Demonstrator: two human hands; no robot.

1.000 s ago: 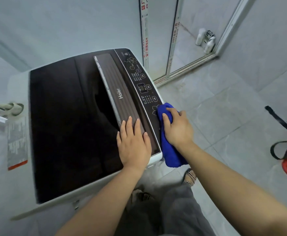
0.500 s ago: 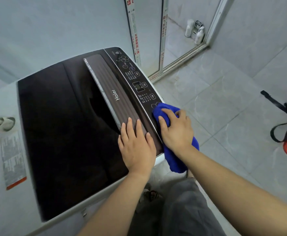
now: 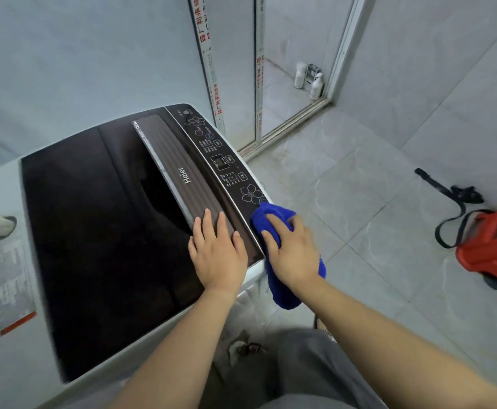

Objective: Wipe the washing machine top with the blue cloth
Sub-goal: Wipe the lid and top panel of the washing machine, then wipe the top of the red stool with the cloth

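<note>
A top-loading washing machine (image 3: 99,231) with a dark glass lid and a black control strip fills the left of the head view. My left hand (image 3: 217,255) lies flat, fingers apart, on the lid's near right corner. My right hand (image 3: 293,252) presses the blue cloth (image 3: 273,215) against the near end of the control strip, at the machine's right edge. Part of the cloth hangs down past the edge below my wrist.
A sliding glass door frame (image 3: 259,84) stands behind the machine, with white bottles (image 3: 315,84) on the floor beyond it. A red bag with black straps (image 3: 489,246) lies on the grey tiled floor at right. A paper label (image 3: 11,287) sticks to the machine's left side.
My right hand with the cloth has stayed at the near end of the control strip, shifting only slightly. The camera view has tilted, and my left hand has held its place.
</note>
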